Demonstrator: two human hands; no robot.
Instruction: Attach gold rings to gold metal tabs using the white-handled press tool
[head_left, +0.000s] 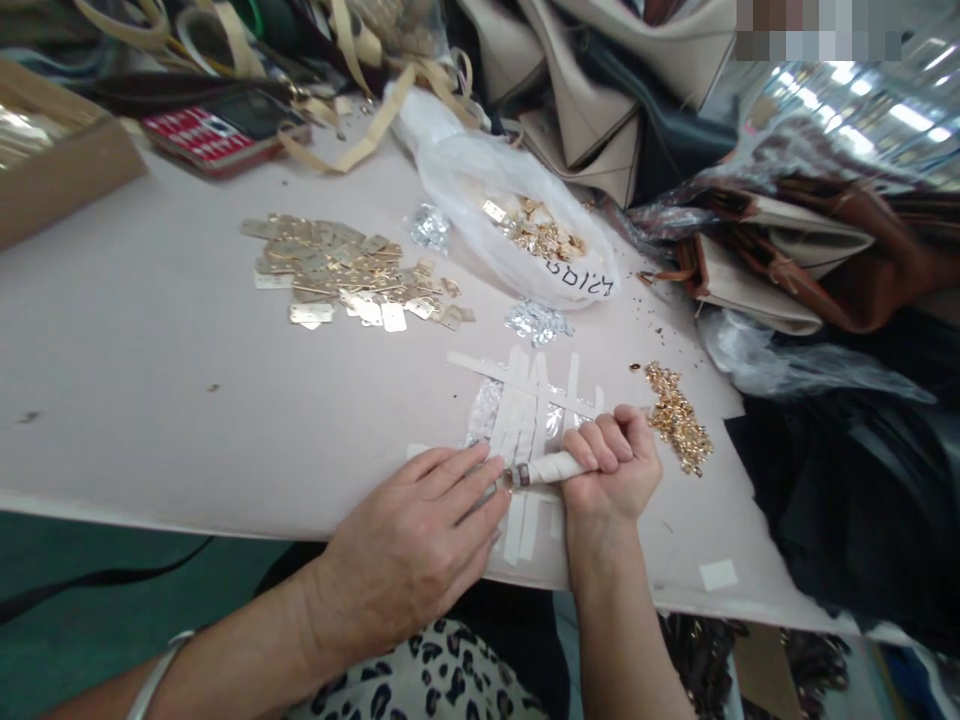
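My right hand (611,460) is wrapped in a fist around a hand tool with a white taped handle (555,467). A metal collar (519,476) shows at the handle's left end; the working tip is hidden. My left hand (431,520) reaches in from the left, its fingertips close together at the tip end. What lies under those fingers I cannot make out. Beneath both hands, pale strips of tape (517,400) cross over a clear plastic patch on the tabletop. Small silvery pieces (538,322) lie just beyond, and a pile of small gold-coloured fittings (679,418) is right of my right hand.
Flat gold-coloured plates (337,265) are heaped at left centre. Behind the tape sits an open white plastic bag (480,170) with gold-coloured hardware inside. A cardboard box (67,170) and a red-and-black case (217,135) stand far left. Brown bags (840,250) and black material (862,500) crowd the right.
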